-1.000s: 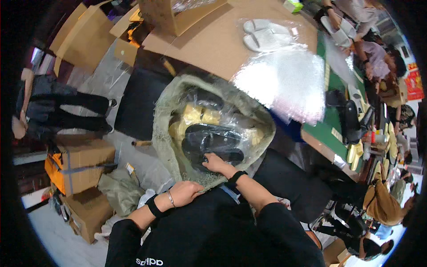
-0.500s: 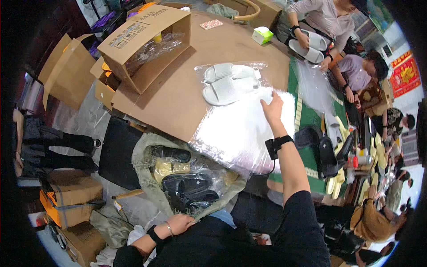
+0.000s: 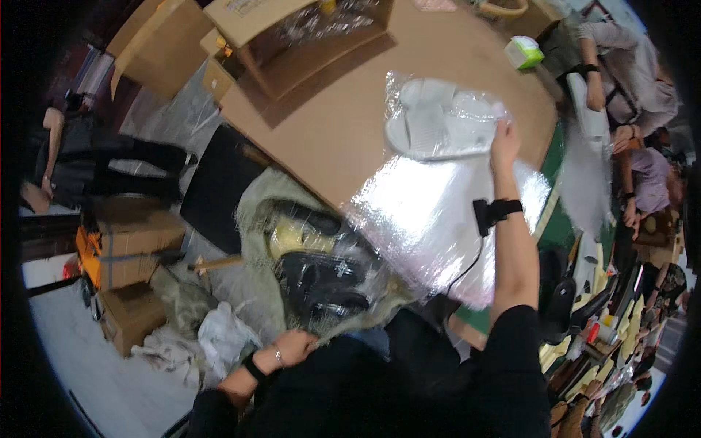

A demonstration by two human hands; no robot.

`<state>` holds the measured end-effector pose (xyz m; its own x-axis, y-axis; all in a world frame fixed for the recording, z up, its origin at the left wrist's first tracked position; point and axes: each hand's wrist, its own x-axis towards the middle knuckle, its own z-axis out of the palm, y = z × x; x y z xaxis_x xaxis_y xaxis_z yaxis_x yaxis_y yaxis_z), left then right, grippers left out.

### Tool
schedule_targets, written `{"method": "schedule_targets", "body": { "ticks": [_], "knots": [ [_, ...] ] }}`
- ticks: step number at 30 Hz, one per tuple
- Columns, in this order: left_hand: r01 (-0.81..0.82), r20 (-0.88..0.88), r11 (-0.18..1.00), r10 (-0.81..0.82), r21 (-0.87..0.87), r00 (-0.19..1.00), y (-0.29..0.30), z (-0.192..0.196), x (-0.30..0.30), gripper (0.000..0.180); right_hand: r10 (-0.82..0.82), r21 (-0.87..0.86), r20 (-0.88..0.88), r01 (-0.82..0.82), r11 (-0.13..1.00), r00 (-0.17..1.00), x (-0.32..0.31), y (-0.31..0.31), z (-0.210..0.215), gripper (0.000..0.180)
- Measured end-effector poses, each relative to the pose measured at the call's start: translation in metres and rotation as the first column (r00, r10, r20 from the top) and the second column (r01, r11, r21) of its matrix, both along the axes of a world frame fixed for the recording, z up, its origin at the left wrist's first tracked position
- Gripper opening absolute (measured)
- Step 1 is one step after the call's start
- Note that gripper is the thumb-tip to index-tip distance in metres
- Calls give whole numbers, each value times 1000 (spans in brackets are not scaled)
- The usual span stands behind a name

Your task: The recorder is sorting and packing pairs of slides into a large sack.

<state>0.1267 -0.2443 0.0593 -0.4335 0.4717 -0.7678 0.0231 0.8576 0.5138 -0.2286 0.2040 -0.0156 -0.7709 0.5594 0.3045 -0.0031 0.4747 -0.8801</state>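
Observation:
My left hand (image 3: 293,348) is closed on the rim of a greenish woven sack (image 3: 255,212) at the lower middle. Inside it, under clear plastic, lie black slippers (image 3: 318,277) and a yellow pair (image 3: 292,241). My right hand (image 3: 504,150) reaches over the table and pinches the right end of a clear bag holding a pair of white slippers (image 3: 445,124). Below that bag, a stack of shiny clear plastic bags (image 3: 431,212) covers the table's near corner. A black strap with a small device and cable sits on my right wrist.
A large open cardboard box (image 3: 270,44) stands on the brown table (image 3: 328,124), with a tissue pack (image 3: 524,52) at the far edge. Several people work at the right, near black slippers (image 3: 558,299). One person (image 3: 109,168) stands left, behind stacked cartons (image 3: 139,233).
My right hand has gone from lying open by the bags to gripping the bag of white slippers. My left hand keeps hold of the sack. The whole view has shifted and turned.

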Motion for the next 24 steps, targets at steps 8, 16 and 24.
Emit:
{"method": "schedule_targets", "body": {
  "ticks": [8,16,24],
  "knots": [
    [81,17,995,-82,64,996,-26,-11,-17,28,371,-629,-278,-460,626,886,128,-148,200,14],
    [95,55,972,-109,216,993,-109,-16,-1,34,446,-960,-7,-131,247,895,291,-262,147,18],
    [135,6,988,-135,76,991,-161,-7,6,35,69,-316,694,217,924,716,431,-254,-168,17]
  ]
}}
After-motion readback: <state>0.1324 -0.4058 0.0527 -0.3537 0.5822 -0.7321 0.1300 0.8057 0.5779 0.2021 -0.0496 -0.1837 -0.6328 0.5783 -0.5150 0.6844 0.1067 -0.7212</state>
